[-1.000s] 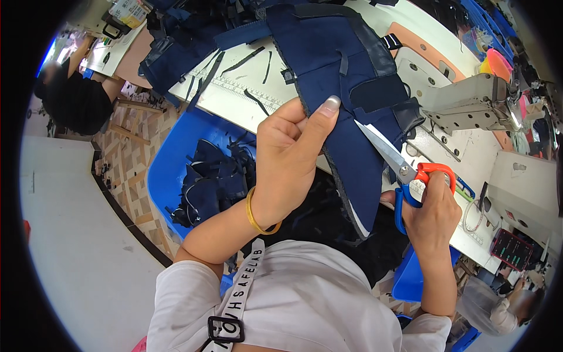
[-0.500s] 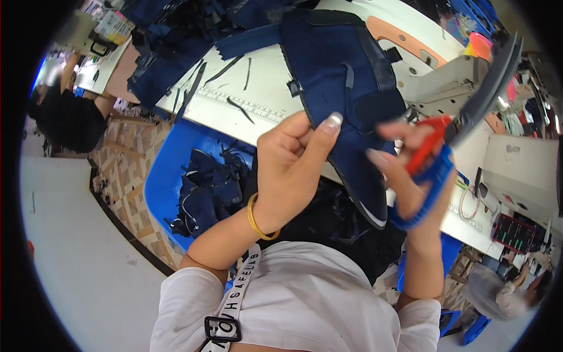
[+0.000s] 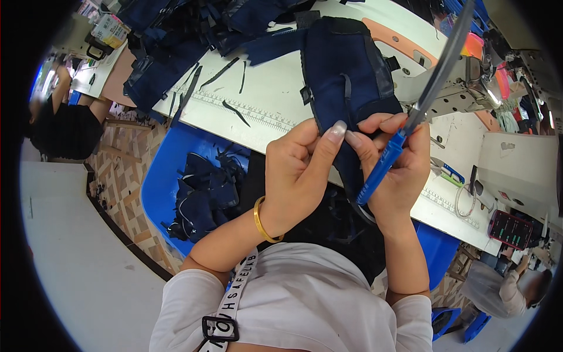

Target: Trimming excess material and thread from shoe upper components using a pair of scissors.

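Note:
A navy fabric brace with black edging and straps (image 3: 328, 70) stretches from the table toward my lap. My left hand (image 3: 296, 176) is closed on its left edge, thumb on top, near the middle. Scissors (image 3: 381, 167) with long dark blades and a blue and red handle sit in my right hand (image 3: 402, 182), blades pointing up and away from the fabric. The right thumb and fingertips also pinch the fabric close to my left thumb. What lies between the two thumbs is too small to make out. The brace's lower end passes behind my right hand.
A pile of navy pieces (image 3: 158, 64) covers the table's far left. Black strips (image 3: 236, 113) lie by the ruler (image 3: 270, 120). A blue bin (image 3: 161, 176) of navy pieces stands below left. On the right is a sewing machine (image 3: 457, 88). Other people sit far left and far right.
My right hand has come left onto the fabric, and the scissors have swung from pointing right to pointing more upward. The brace has shifted slightly right; my left hand keeps its hold.

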`<state>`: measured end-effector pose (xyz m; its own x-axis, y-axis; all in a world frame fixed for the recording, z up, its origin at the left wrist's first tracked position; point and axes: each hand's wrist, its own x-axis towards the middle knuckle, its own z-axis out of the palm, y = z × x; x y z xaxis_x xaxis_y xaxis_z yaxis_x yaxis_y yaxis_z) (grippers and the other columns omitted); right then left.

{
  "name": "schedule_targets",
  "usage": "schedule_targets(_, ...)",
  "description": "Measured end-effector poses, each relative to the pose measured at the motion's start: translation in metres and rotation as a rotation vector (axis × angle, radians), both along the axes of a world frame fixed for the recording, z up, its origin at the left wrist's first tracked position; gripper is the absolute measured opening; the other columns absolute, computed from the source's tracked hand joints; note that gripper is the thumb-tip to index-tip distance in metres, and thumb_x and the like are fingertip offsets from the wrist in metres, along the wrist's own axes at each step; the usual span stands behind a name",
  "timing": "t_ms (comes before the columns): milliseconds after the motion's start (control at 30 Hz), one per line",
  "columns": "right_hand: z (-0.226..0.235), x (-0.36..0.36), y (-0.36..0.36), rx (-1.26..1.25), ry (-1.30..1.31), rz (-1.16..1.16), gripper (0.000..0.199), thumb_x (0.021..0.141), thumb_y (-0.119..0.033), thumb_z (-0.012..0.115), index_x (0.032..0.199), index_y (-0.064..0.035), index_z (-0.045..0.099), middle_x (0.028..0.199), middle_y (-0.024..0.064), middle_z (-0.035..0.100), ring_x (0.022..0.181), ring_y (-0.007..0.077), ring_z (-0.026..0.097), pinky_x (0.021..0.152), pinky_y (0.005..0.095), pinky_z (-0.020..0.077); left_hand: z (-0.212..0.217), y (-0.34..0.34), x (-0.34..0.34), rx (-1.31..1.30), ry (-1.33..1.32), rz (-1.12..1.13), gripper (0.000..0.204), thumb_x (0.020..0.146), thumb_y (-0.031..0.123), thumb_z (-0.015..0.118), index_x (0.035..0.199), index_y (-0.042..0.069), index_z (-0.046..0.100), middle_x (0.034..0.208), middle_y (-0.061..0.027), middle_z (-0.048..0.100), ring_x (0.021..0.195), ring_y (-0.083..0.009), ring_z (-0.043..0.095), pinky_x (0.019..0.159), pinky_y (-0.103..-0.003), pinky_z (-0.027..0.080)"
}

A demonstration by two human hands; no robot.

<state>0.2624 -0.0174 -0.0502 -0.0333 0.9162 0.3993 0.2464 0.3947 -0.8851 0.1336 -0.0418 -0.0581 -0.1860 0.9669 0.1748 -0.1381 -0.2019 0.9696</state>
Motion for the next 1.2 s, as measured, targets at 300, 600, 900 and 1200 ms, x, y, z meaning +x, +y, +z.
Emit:
schedule_targets(300,0.004,0.03,-0.01,-0.334,0.698,0.368,0.036,0.08,0.006,0.065,0.099,-0.0076,0.038,0.081,0.0074,0.056,0.054,0.0026,0.046,0.049,0.0136,0.0358,0.001,0.002,-0.009,-0.003,0.079,-0.065,0.014,0.095,0.01,0.056,0.093,-0.002,0.063,0.065,0.0095,0.048,0.058,0.0029,0.034,0.048,-0.016,0.025)
schedule_targets(600,0.005,0.087,-0.03,0.084,-0.562,-0.052,0.053,0.061,-0.033,0.085,0.088,-0.0033,0.05,0.063,0.0,0.04,0.053,0.0111,0.04,0.05,0.0233,0.032,0.014,0.013,-0.018,-0.147,-0.396,-0.097,0.024,0.097,0.015,0.054,0.108,-0.005,0.06,0.09,-0.0056,0.067,0.073,-0.0072,0.063,0.066,-0.021,0.053)
schedule_targets(900,-0.001,0.087,-0.024,0.249,-0.917,-0.23,0.06,0.046,-0.039,0.091,0.081,-0.0055,0.055,0.063,0.0043,0.05,0.05,0.0197,0.05,0.047,0.031,0.0405,0.02,0.015,-0.014,-0.204,-0.476,-0.132,0.023,0.096,0.016,0.054,0.104,-0.004,0.061,0.088,-0.0065,0.068,0.072,-0.0082,0.064,0.064,-0.021,0.055)
schedule_targets(1200,0.002,0.091,-0.024,-0.044,-0.681,-0.036,0.052,0.05,-0.026,0.091,0.076,-0.0026,0.052,0.059,0.0024,0.046,0.053,0.0099,0.046,0.05,0.0224,0.0363,0.019,0.018,-0.017,-0.283,-0.409,-0.162,0.017,0.095,0.011,0.055,0.099,-0.003,0.063,0.083,-0.0044,0.067,0.068,-0.0044,0.061,0.06,-0.017,0.049)
